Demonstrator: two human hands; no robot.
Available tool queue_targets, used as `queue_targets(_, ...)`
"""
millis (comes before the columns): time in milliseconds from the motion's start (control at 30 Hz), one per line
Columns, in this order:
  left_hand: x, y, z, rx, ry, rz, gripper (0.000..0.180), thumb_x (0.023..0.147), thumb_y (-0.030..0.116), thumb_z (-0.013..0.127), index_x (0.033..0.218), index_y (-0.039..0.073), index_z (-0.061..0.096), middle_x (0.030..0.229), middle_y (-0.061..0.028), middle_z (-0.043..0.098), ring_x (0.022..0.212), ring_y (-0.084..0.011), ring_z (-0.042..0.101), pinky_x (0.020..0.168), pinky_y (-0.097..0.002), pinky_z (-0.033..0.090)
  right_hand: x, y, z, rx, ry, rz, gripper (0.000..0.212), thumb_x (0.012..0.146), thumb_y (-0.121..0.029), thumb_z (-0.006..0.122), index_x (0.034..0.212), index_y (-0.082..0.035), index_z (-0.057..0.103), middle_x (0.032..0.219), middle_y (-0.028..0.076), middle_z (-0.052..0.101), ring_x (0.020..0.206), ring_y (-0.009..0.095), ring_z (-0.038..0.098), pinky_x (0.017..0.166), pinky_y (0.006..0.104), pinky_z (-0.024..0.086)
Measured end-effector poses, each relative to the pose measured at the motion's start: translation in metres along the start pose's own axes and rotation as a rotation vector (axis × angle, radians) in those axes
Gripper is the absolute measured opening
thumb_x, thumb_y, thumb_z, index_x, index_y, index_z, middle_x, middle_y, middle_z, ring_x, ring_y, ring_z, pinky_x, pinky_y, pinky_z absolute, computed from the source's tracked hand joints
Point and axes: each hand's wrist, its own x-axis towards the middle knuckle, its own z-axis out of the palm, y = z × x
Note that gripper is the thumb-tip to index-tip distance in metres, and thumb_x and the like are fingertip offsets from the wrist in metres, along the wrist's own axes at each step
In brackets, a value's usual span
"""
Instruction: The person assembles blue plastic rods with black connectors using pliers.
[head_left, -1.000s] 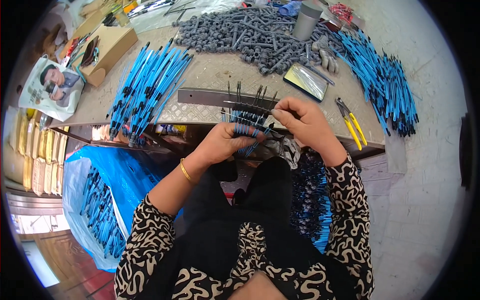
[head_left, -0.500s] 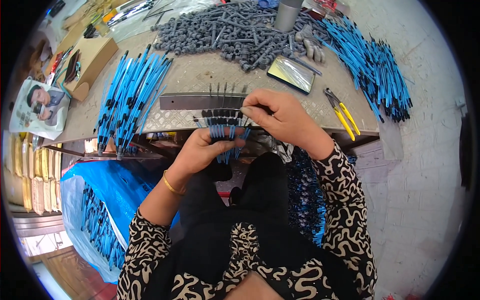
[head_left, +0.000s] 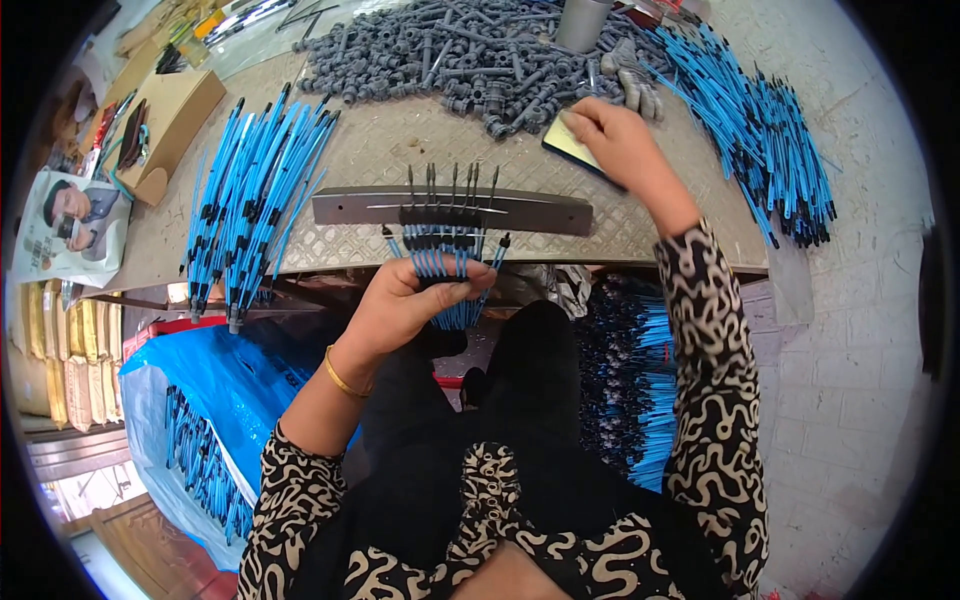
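Note:
My left hand (head_left: pixel 405 305) is wrapped round a small bundle of thin blue rods with black fittings (head_left: pixel 440 262), held upright just off the table's front edge. Dark thin tips rise from the bundle's top, and two thin silvery wires (head_left: pixel 468 209) lie crosswise at its black fittings. Behind it is a grey metal bar (head_left: pixel 555 213) on the table. My right hand (head_left: pixel 618 145) reaches over a shallow yellow-lined tray (head_left: pixel 562 143), its fingertips pinched at the tray. Whatever they hold is hidden.
Grey plastic fittings (head_left: pixel 440 70) are heaped at the back, beside a metal cup (head_left: pixel 582 25) and a grey glove (head_left: pixel 630 80). Blue rod bundles lie left (head_left: pixel 255 190) and right (head_left: pixel 775 140). A blue bag (head_left: pixel 220 375) of rods stands below left; more rods (head_left: pixel 655 400) lie below right.
My right hand has left the bundle and moved right and away to the yellow-lined tray. The left hand still holds the rods in nearly the same place. My right arm now hides the yellow-handled pliers.

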Motion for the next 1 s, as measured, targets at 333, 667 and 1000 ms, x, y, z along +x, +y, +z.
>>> queue_targets(333, -0.003, 0.002, 0.002, -0.014, 0.037, -0.006, 0.02, 0.082, 0.004, 0.057, 0.1, -0.002, 0.062, 0.099, -0.0167, 0.064, 0.091, -0.0241, 0.062, 0.083, -0.0362, 0.048, 0.005, 0.065, 0.004, -0.437, 0.014, 0.061, 0.022, 0.082, -0.022, 0.055, 0.085, 0.0, 0.058, 0.083, 0.018, 0.061, 0.08, 0.035, 0.058, 0.069, 0.0446, 0.045)
queue_targets(667, -0.001, 0.001, 0.0, -0.054, 0.011, -0.003, 0.02, 0.083, 0.003, 0.058, 0.102, -0.004, 0.062, 0.099, -0.0129, 0.065, 0.095, -0.0203, 0.061, 0.087, -0.0326, 0.046, 0.001, 0.075, 0.0, -0.264, 0.171, 0.049, 0.019, 0.083, -0.02, 0.056, 0.086, -0.001, 0.055, 0.077, 0.019, 0.059, 0.073, 0.036, 0.056, 0.065, 0.0415, 0.044)
queue_targets(1000, 0.0, 0.001, 0.001, 0.005, 0.01, -0.012, 0.019, 0.083, 0.004, 0.058, 0.1, -0.003, 0.063, 0.098, -0.0121, 0.065, 0.094, -0.0197, 0.061, 0.086, -0.0324, 0.047, -0.003, 0.09, -0.01, -0.474, -0.045, -0.011, 0.017, 0.083, -0.018, 0.053, 0.09, -0.003, 0.057, 0.086, 0.018, 0.061, 0.082, 0.036, 0.058, 0.071, 0.0434, 0.046)
